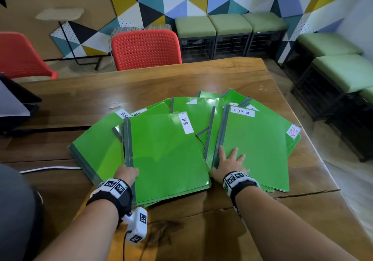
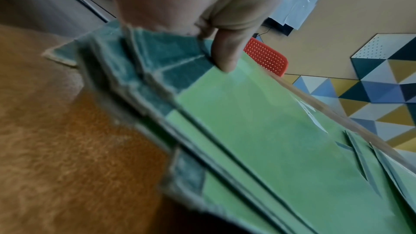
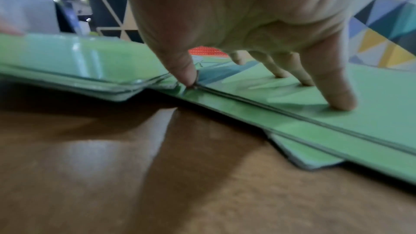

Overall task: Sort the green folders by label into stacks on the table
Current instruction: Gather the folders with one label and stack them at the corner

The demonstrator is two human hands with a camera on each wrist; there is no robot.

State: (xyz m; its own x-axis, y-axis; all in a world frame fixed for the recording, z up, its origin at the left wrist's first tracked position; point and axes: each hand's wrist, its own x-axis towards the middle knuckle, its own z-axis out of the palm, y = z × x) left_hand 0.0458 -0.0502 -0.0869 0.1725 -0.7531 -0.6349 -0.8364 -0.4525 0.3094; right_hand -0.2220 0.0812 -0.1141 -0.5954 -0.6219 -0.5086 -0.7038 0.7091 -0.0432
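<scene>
Several green folders lie fanned over the wooden table [image 1: 181, 79]. The front left folder labelled H.R [image 1: 167, 156] has its grey spine edge pinched by my left hand [image 1: 127, 175], thumb on top [image 2: 225, 56], and that edge is lifted a little. To its right lies a folder labelled ADMIN [image 1: 256, 145]. My right hand [image 1: 230, 163] presses on its near left corner with spread straight fingers [image 3: 337, 93], thumb at the spine edge. More H.R and ADMIN folders [image 1: 96, 145] stick out underneath and behind.
Two red chairs [image 1: 145, 49] stand at the table's far side, green stools [image 1: 232, 33] beyond and to the right. A dark laptop-like object [image 1: 14, 103] sits at the left edge. A white cable [image 1: 50, 169] runs across the table near my left arm.
</scene>
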